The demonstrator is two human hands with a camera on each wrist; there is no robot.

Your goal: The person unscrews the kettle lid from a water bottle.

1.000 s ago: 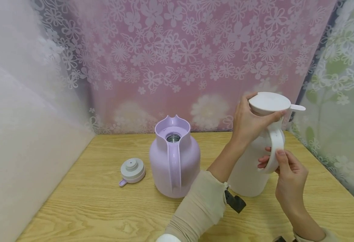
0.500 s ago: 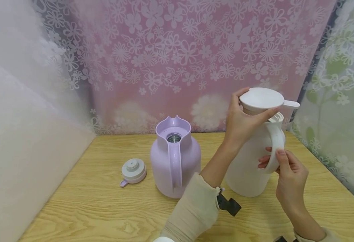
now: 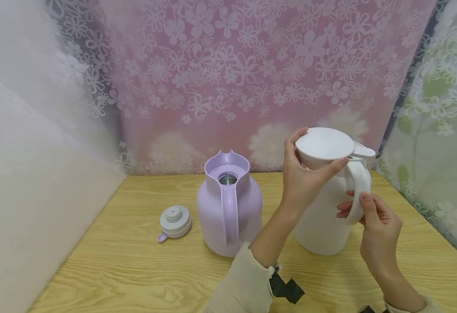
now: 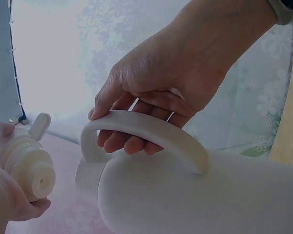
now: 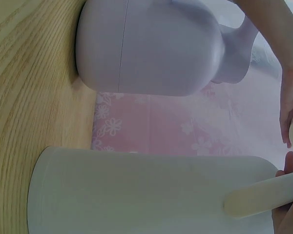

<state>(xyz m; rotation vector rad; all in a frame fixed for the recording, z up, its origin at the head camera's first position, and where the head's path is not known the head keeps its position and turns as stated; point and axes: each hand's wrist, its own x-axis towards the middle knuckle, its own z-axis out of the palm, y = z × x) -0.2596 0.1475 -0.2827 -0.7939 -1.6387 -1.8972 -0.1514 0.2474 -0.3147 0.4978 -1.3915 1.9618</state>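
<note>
Over on the left of the wooden counter sits a small grey stopper with a lilac tab, lying apart from the lilac jug, whose mouth stands open, so that plug looks like it belongs to it. Just right of that, the left hand is curled round the white lid, holding it a bit tilted just above the mouth of the white jug. The left wrist view shows the lid's ribbed plug part clear of the opening. The right hand has its fingers wrapped through the white handle, thumb on top, which I'd guess is to keep the jug steady on the counter. The jug itself is plain matte white, rounded, standing upright at the right rear of the counter, close beside the lilac one.
</note>
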